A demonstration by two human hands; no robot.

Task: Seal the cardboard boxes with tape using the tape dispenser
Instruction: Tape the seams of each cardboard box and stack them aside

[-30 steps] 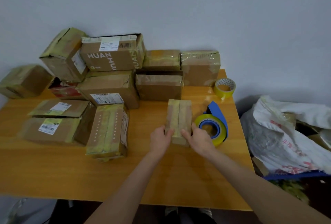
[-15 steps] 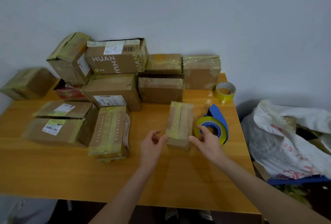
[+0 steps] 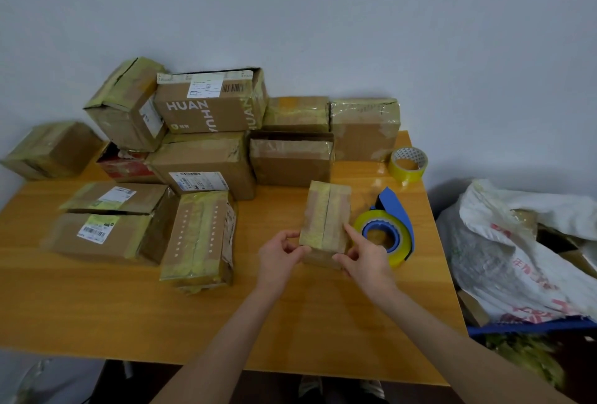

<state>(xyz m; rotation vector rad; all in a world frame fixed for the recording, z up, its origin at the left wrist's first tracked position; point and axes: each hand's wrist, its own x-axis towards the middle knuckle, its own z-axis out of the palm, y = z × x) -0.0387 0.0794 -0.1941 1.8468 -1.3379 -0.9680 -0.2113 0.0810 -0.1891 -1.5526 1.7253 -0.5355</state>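
Observation:
A small cardboard box [image 3: 326,216] lies on the wooden table [image 3: 226,316], its top seam covered with yellowish tape. My left hand [image 3: 279,256] pinches its near left corner with thumb and curled fingers. At the near right corner my right hand [image 3: 365,260] holds the box, index finger lying along its right side. The blue tape dispenser [image 3: 392,213] with a yellow tape roll [image 3: 384,235] lies on the table just right of the box, touching neither hand.
Several taped cardboard boxes [image 3: 206,161] are piled along the table's back and left. A spare yellow tape roll [image 3: 408,164] stands at the back right corner. A white sack [image 3: 504,255] of cardboard scraps sits right of the table.
Half a second ago both hands were off the small box, a little apart from it. Now they have closed in again and hold its near corners. The box has barely moved.

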